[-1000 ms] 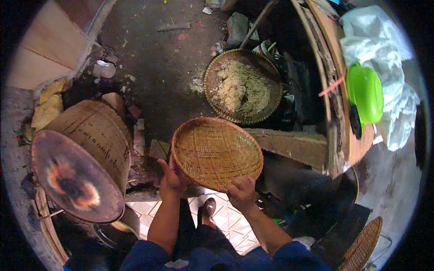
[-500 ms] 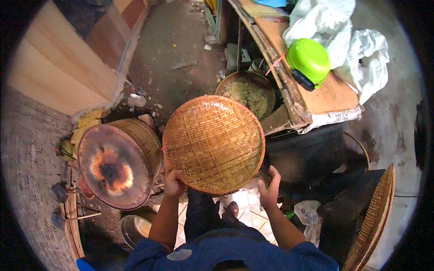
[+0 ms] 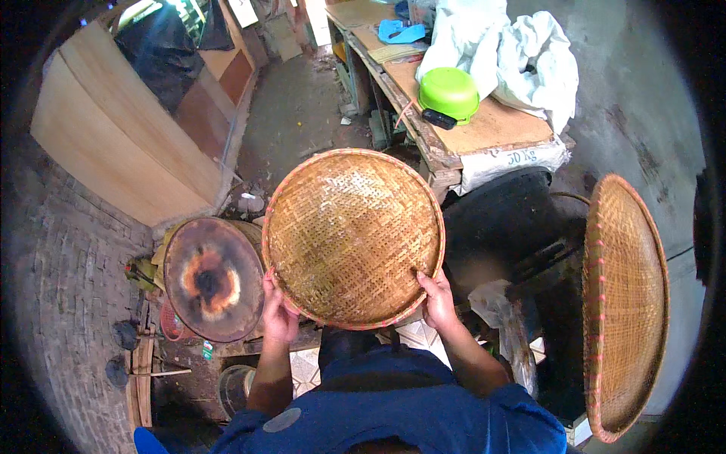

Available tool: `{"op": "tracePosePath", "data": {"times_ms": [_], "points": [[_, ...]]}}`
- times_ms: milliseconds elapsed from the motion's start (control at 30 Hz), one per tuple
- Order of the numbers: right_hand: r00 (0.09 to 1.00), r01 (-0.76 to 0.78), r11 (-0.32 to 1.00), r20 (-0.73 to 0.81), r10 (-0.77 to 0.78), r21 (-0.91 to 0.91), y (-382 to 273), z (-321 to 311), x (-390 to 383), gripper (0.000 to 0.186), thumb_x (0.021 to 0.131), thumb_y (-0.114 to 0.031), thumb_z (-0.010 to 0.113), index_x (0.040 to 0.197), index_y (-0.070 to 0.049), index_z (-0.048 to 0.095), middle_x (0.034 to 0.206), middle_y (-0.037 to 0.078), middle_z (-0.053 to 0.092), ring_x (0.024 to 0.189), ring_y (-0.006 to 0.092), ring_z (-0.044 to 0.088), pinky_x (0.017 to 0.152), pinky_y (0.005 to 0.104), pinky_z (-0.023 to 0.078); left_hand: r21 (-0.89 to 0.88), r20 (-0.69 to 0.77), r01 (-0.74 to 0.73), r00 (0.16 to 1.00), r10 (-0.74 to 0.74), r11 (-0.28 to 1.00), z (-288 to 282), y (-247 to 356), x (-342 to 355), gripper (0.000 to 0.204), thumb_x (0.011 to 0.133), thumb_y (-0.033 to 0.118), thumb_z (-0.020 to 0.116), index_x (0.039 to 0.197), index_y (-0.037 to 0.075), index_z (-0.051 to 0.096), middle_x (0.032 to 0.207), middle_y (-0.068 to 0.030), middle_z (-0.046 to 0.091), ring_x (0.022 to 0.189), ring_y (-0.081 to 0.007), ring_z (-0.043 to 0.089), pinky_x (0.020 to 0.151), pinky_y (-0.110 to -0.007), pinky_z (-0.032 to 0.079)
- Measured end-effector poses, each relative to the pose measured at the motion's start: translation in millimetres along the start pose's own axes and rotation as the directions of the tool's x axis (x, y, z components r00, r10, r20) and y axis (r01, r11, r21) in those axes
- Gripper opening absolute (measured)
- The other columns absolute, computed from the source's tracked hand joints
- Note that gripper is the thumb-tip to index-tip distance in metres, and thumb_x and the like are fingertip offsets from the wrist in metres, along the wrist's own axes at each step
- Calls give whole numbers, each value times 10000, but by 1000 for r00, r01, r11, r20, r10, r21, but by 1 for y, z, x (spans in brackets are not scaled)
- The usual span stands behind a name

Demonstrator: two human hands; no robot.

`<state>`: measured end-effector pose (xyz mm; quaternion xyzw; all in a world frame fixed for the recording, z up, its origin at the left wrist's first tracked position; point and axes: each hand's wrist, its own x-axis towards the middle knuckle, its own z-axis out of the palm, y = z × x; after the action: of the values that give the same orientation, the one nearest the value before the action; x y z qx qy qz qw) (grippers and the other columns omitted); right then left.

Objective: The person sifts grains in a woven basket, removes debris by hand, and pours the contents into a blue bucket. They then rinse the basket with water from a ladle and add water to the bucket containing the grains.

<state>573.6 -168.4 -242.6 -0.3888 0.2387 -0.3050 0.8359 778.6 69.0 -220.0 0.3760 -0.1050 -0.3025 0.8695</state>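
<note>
A round woven bamboo tray [image 3: 352,234] with a red-bound rim is held up in front of me, its inner face toward me and bits of pale residue on the weave. My left hand [image 3: 280,310] grips the rim at the lower left. At the lower right, my right hand [image 3: 437,299] has its thumb over the rim and its fingers behind the tray. A second bamboo tray [image 3: 626,306] stands on edge at the right, apart from my hands.
To the left is a large drum-like vessel with a scorched round base [image 3: 213,280]. A black container [image 3: 499,219] stands on the right. Beyond it, a wooden table [image 3: 499,136] carries a green bowl [image 3: 449,94] and white sacks [image 3: 537,68]. A brick wall [image 3: 83,287] runs along the left.
My right hand, earlier off the rim with its fingers apart, now grips the tray. The tray's hollow inner face has come into view. The whole view has shifted, showing more of the far room.
</note>
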Motion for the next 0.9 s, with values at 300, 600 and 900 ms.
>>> {"op": "tracePosePath", "data": {"times_ms": [300,600,900], "points": [[990,70,989,130,-53,-130,-21,-14,-50,455,939,-113,563,1368,-20,445,1267,76,586,1132,173,551,1017,339,405,165,27,-116,993,113,979,-2,21,-70,612,994,389,474,1497,102,277,1524,-64,340,1382,-240,356,1141,-420,302],[995,61,986,91,-47,-155,-26,-30,-87,402,948,-133,543,1324,-5,484,1235,79,604,1108,172,568,999,341,421,339,-28,-114,991,131,934,5,7,-118,604,1007,302,496,1512,74,256,1510,-61,364,1375,-207,364,1139,-383,302],[998,-43,993,30,46,-109,-3,-55,-92,387,962,-181,569,1303,-7,513,1193,62,622,1078,151,571,967,313,435,406,-152,-61,979,133,912,-7,7,-110,422,1008,359,490,1330,86,480,1361,-65,500,1272,-211,450,1083,-402,351]]}}
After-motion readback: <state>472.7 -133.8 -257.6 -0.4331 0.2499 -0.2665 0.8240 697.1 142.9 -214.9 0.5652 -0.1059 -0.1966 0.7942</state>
